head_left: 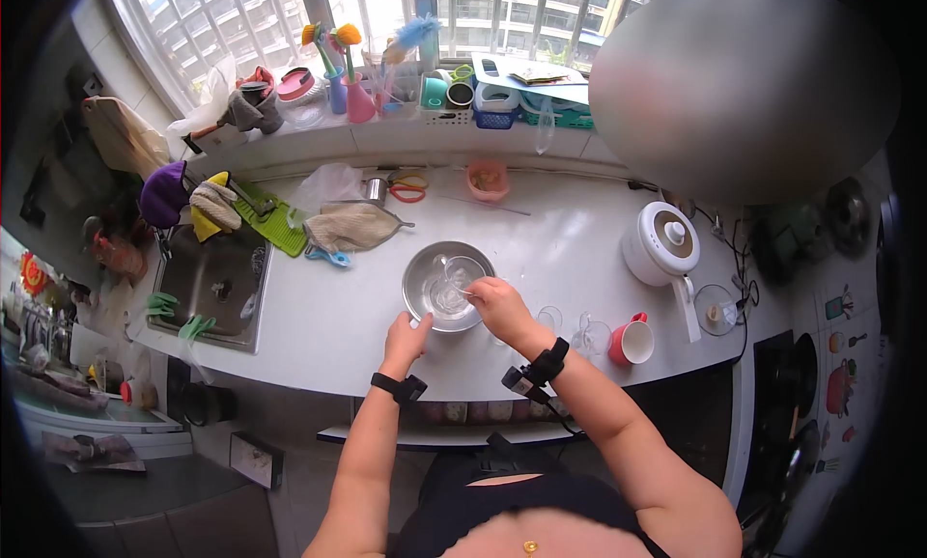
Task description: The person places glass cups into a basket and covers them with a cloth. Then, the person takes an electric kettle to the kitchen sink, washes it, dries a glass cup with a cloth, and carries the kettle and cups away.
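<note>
A round metal bowl (415, 280) stands on the white counter in front of me. Inside it is a clear glass (465, 270), tilted, with what looks like water around it. My right hand (497, 305) reaches over the bowl's right rim, its fingers pinched on the thin stem or edge of the glass. At the bowl's lower left rim is my left hand (407, 340), thumb and fingers closed on the metal edge. More clear glassware (591, 336) stands on the counter to the right of my right hand.
A red mug (632, 343) and a white electric pot (661, 244) stand right. A beige cloth (352, 227), scissors (407, 186) and a pink container (488, 180) lie behind the bowl. The sink (214, 292) is at left.
</note>
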The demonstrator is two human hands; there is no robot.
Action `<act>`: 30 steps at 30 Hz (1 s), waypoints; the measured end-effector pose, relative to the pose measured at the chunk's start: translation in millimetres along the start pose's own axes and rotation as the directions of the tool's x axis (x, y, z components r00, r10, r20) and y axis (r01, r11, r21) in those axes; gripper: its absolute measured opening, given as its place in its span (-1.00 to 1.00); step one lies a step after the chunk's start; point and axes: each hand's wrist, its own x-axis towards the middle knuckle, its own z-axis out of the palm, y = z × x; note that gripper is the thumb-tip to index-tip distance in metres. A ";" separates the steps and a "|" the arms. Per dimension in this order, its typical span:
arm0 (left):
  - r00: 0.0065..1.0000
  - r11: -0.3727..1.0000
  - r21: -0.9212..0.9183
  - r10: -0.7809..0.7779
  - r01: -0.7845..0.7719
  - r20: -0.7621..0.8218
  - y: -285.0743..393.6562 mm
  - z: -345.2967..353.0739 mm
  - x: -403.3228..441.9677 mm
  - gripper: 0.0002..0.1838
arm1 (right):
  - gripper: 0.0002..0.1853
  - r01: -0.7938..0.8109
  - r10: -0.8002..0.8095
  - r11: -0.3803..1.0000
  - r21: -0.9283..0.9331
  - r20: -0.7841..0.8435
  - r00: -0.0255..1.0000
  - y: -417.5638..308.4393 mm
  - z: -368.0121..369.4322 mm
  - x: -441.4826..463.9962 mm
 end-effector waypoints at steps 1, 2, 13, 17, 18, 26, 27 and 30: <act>1.000 1.000 0.004 -0.006 0.006 0.002 -4.6 -0.6 -5.9 -0.49 | -0.93 0.019 -0.018 0.999 -0.027 0.024 1.000 -1.6 4.7 -4.1; 1.000 1.000 -0.007 0.001 -0.001 -0.014 -7.7 -0.9 -9.6 -0.49 | -0.93 0.017 -0.017 1.000 -0.026 0.024 1.000 -2.9 9.6 -7.0; 0.642 0.750 0.505 0.645 -0.427 -0.415 -12.1 -13.6 -35.1 -0.57 | -0.89 0.187 -0.181 0.981 -0.052 0.109 0.977 -16.6 18.7 -32.4; 0.714 0.745 0.115 0.664 -0.657 -0.223 22.5 -37.0 -38.6 -0.64 | -0.84 0.326 -0.320 0.945 -0.030 0.117 0.940 -24.8 6.7 -26.6; 0.805 0.808 -0.021 0.584 -0.589 -0.099 20.9 -44.2 -35.4 -0.65 | -0.83 0.341 -0.341 0.940 0.021 0.128 0.931 -23.4 3.8 -22.8; 0.927 0.692 -0.625 0.337 -0.361 -0.162 11.8 -44.0 -48.8 -0.86 | -0.45 -0.193 0.200 0.979 -0.059 0.186 0.962 35.4 44.0 16.2; 0.938 0.652 -0.683 0.310 -0.328 -0.155 17.1 -42.5 -53.3 -0.86 | -0.38 -0.222 0.235 0.972 -0.081 0.234 0.944 36.5 52.8 18.6; 0.968 0.501 -0.833 0.195 -0.236 -0.157 27.1 -42.6 -61.7 -0.89 | -0.38 -0.333 0.342 0.939 -0.082 0.290 0.894 38.6 75.5 28.5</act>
